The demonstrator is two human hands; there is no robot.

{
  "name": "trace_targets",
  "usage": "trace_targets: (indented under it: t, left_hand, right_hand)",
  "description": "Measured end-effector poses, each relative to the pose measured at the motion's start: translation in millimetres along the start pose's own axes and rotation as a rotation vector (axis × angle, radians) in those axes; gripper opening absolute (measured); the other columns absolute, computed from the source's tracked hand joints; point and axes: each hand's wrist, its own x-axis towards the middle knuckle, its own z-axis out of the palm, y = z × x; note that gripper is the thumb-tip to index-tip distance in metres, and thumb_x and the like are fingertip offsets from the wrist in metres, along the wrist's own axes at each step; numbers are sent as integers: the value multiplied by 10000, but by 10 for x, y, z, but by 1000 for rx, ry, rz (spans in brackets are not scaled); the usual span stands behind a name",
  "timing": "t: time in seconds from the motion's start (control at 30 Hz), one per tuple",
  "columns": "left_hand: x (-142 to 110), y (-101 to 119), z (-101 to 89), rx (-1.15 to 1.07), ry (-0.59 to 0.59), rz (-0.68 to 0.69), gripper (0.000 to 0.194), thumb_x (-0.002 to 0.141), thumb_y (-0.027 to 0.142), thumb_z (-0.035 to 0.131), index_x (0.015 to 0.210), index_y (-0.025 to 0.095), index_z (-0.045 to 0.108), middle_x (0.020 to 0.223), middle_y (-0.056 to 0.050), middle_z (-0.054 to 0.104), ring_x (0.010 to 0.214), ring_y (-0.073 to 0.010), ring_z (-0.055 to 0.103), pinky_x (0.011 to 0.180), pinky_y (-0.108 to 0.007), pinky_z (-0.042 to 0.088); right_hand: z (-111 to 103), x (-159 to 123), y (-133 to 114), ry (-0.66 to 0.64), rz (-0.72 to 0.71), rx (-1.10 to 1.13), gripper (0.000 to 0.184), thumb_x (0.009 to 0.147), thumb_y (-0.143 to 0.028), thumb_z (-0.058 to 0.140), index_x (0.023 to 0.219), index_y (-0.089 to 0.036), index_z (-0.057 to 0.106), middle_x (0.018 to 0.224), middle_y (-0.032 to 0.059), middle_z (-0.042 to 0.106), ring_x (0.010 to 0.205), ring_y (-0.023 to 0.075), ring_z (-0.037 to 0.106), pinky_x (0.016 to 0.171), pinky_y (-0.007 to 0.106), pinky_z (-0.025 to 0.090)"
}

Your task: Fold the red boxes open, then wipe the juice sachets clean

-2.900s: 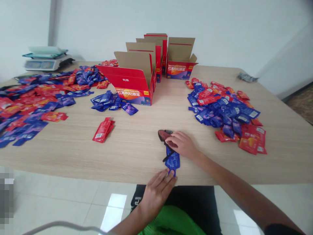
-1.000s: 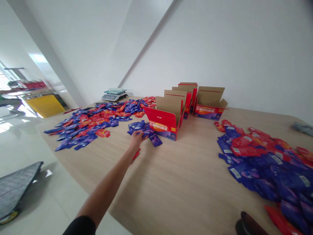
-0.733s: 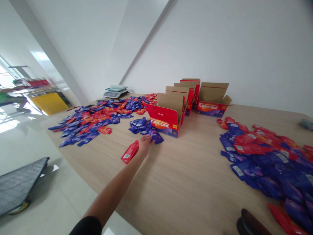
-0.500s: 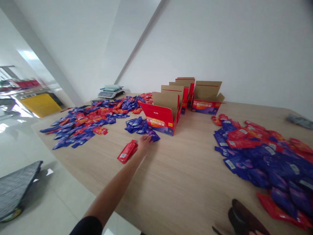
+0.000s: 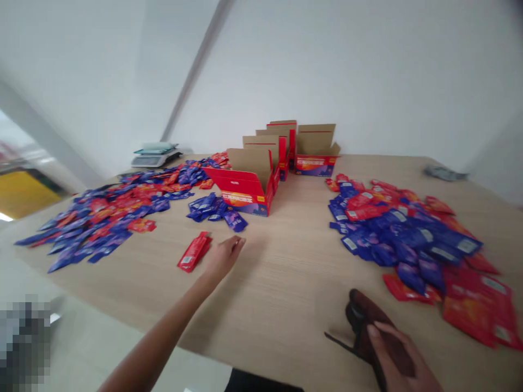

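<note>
My left hand (image 5: 224, 256) hovers over the wooden table (image 5: 286, 283) with its fingers loosely apart and nothing in them. It is just right of a small stack of red sachets (image 5: 194, 251) and a little short of a small pile of blue sachets (image 5: 214, 209). That pile lies against an open red carton (image 5: 245, 190). My right hand (image 5: 398, 362) lies at the table's near edge, fingers closed over a dark maroon tool (image 5: 363, 321) with a black strap. What kind of tool it is cannot be made out.
A broad spread of blue and red sachets (image 5: 102, 215) covers the left of the table, and another heap (image 5: 412, 239) the right. More open cartons (image 5: 314, 158) stand at the back. A weighing scale (image 5: 155, 155) sits at the far left.
My left hand has drawn back from the blue pile by the carton toward me, empty. The view has swung down and right, bringing my right hand on the dark tool into sight.
</note>
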Motion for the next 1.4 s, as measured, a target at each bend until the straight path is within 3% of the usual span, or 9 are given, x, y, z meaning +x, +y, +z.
trace_targets:
  t: [0.13,0.27,0.4,0.5,0.67,0.83,1.07,1.23,1.4]
  left_hand:
    - [-462,524,389,48,-240,345,436,1095,471,462,781,210,615,698,-2,615,638,-153,587,640,-251,415]
    - [-508,1155,1064,114,-418,615,426,1118,404,417,795,209,615,751,-16,636,712,-163,640,683,-247,460]
    - [-350,1774,1938,135,-436,729,217,1077,301,519,1024,196,701,979,-65,670,913,-201,675,835,-292,534]
    - [-283,2118,2518,124,-439,816,200,1038,288,600,1195,204,691,1138,-89,645,1082,-227,650,973,-347,538]
    - [-229,2351,3018,156,-419,851,514,960,451,733,1378,185,593,1288,-131,588,1171,-282,618,1040,-443,523]
    - [-202,2312,3053,265,-444,810,626,900,569,770,1296,114,601,1240,-164,627,1173,-320,618,1044,-451,514]
    - [-302,2464,2876,344,-562,786,178,1024,232,612,1168,152,681,1131,-149,716,1070,-278,697,973,-389,528]
    - [-304,2330,2257,270,-579,631,143,992,219,581,982,166,714,982,-122,745,963,-267,718,914,-357,516]
    - [-346,1674,1443,87,-662,368,284,1001,318,486,876,183,702,756,-21,706,699,-172,663,668,-241,482]
  right_hand:
    - [20,-49,-202,-115,-196,201,397,862,-625,718,920,-235,770,971,78,780,951,268,731,849,331,583]
    - [-79,-17,-311,-400,-259,255,311,918,-532,707,910,-227,770,943,85,763,923,250,720,854,331,559]
    - [-262,44,-282,-647,-240,325,329,898,-532,746,934,-207,781,950,79,759,945,247,702,890,354,516]
    - [-352,136,-202,-803,-262,432,401,811,-582,814,895,-190,789,873,52,733,853,211,667,804,323,491]
    - [-408,253,-107,-945,-240,566,455,693,-607,884,844,-185,805,836,28,702,774,160,607,707,271,458]
    - [-451,274,-130,-1018,-205,624,411,693,-555,902,856,-189,811,847,14,703,767,147,605,716,265,464]
    - [-487,292,-128,-1046,-153,682,371,709,-497,913,862,-178,798,840,6,694,768,137,591,710,259,428]
    - [-525,295,-137,-1043,-150,629,377,708,-504,905,862,-179,793,844,15,701,782,152,607,731,274,446]
    - [-541,298,-109,-1076,-198,546,379,728,-532,886,853,-188,788,866,28,712,829,178,630,770,298,477]
